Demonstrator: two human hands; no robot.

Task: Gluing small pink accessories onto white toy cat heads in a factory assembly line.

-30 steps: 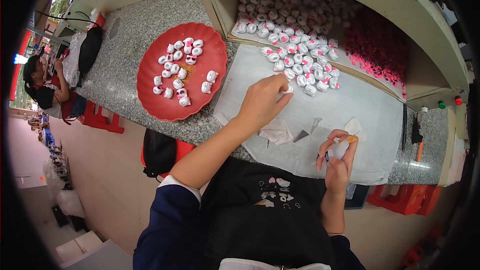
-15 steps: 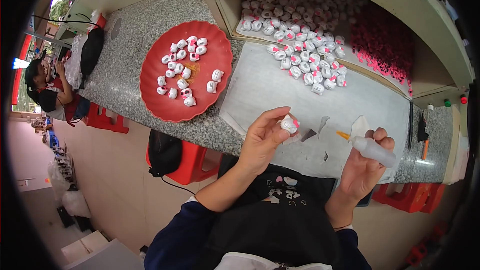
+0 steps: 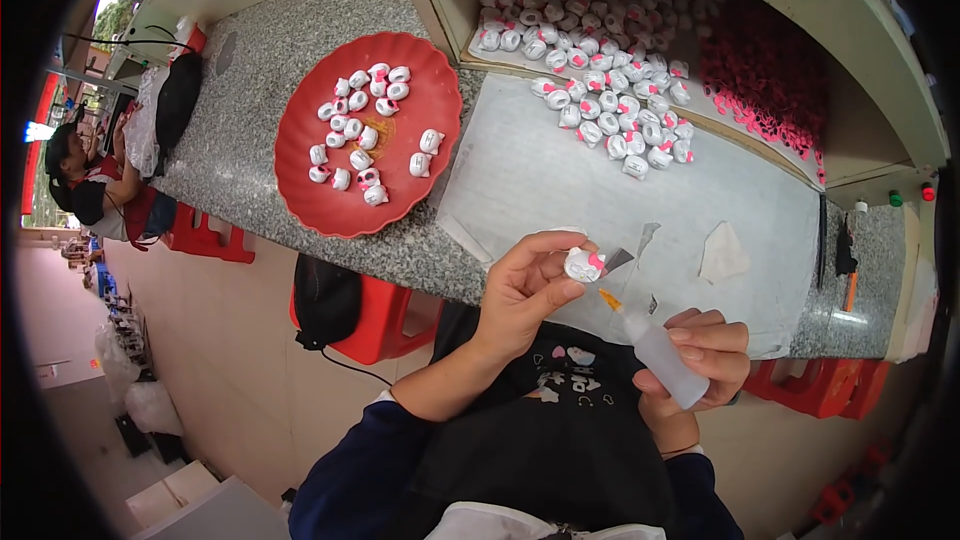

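My left hand [image 3: 527, 297] pinches a small white cat-head piece with a pink bow [image 3: 583, 265] between thumb and fingers, above the paper's front edge. In my right hand [image 3: 708, 360] is a translucent squeeze bottle [image 3: 668, 362], tilted so its orange nozzle tip [image 3: 608, 298] points up and left, just short of the piece and apart from it. Many similar white pieces [image 3: 630, 125] lie on the white paper sheet [image 3: 540, 185]. To the left, a red scalloped plate [image 3: 310, 190] holds more of them.
A shelf compartment behind holds a heap of white pieces [image 3: 570, 0] and a pile of small pink parts [image 3: 760, 90]. A white scrap [image 3: 722, 253] lies on the paper. Red stools [image 3: 380, 325] stand below the granite counter [image 3: 250, 160]. Far left, another person [image 3: 95, 180] sits at the counter.
My right hand has brought the bottle left and down, its nozzle nearer the piece. The left hand has turned the piece slightly and shifted it a little.
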